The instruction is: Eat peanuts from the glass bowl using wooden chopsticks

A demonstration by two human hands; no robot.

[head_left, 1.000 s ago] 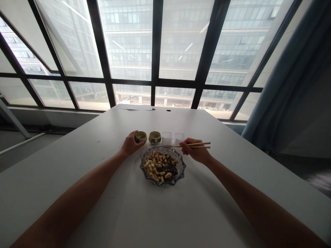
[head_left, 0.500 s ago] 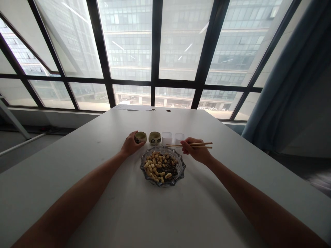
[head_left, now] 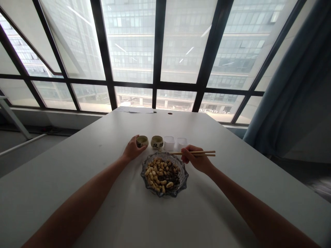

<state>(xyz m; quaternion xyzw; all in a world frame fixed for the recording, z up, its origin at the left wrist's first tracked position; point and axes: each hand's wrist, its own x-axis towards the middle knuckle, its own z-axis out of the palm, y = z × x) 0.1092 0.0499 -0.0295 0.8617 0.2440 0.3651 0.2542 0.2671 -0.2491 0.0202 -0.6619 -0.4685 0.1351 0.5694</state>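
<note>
My left hand (head_left: 133, 150) is wrapped round the side of a small ceramic cup (head_left: 142, 141) with dark lettering, which stands at the left end of a row. Beside it is a matching cup (head_left: 157, 142), then two clear plastic cups (head_left: 169, 142) (head_left: 182, 143). A pair of wooden chopsticks (head_left: 205, 153) lies in the closed fingers of my right hand (head_left: 195, 157), tips pointing left over the far rim of a scalloped glass bowl (head_left: 184, 175). In the bowl are unshelled peanuts (head_left: 155, 175) and dark seeds (head_left: 170, 175). Nothing can be made out between the chopstick tips.
The bowl and cups stand on a long white table (head_left: 124, 213). Papers (head_left: 136, 110) lie at its far end, near a dark round hole (head_left: 170, 113). Large windows (head_left: 131, 44) rise behind, and a blue curtain (head_left: 279, 86) hangs at the right.
The view has tilted slightly, so the table and everything on it sit lower in the picture. Both hands keep their holds, with the chopsticks still near the bowl's far rim.
</note>
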